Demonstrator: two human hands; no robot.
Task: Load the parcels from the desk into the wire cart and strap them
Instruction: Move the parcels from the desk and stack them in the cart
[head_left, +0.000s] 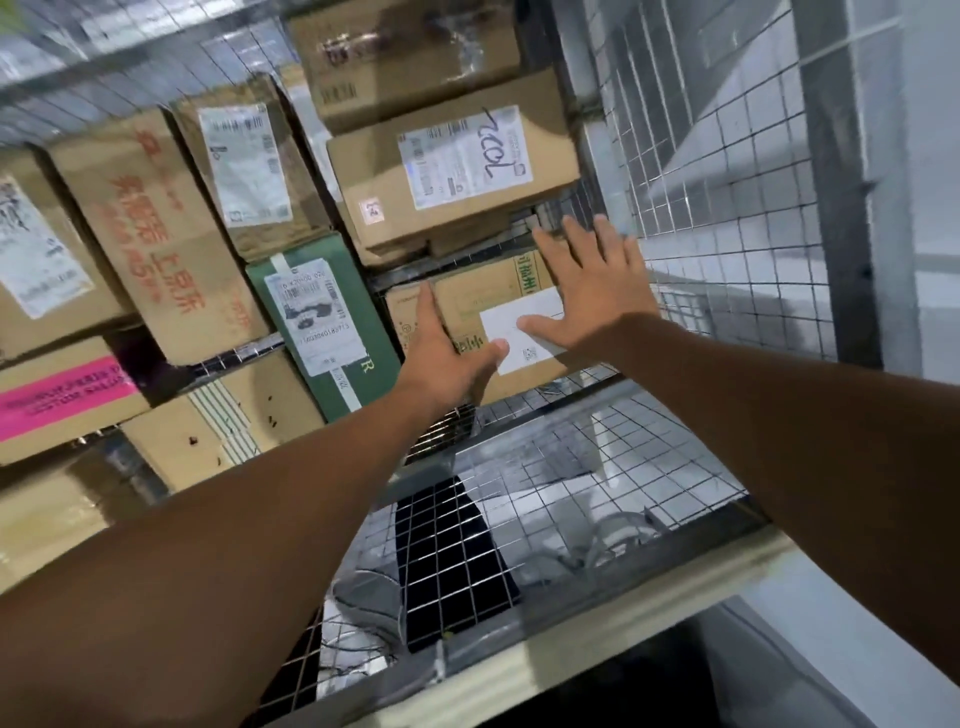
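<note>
**Both palms on a parcel in the cart**

Mesh-walled wire cart (701, 234), packed with stacked parcels (171, 223). Brown parcel (483, 301) sits lower right, beside the mesh. Right hand (597, 296) flat on it, fingers spread. Left hand (447, 358) flat along its left edge, fingers straight.

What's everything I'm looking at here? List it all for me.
Cart: one, grey wire mesh, around the parcels.
Held parcel: one, brown with white label, lower right of the stack.
Green parcel: one, dark green with white label, mid-stack.
Pink-banded parcel: one, brown, left.
Other parcels: about eight, brown, stacked in the cart.
Left hand: one, fingers straight, on the held parcel.
Right hand: one, fingers spread, flat on the held parcel.
</note>
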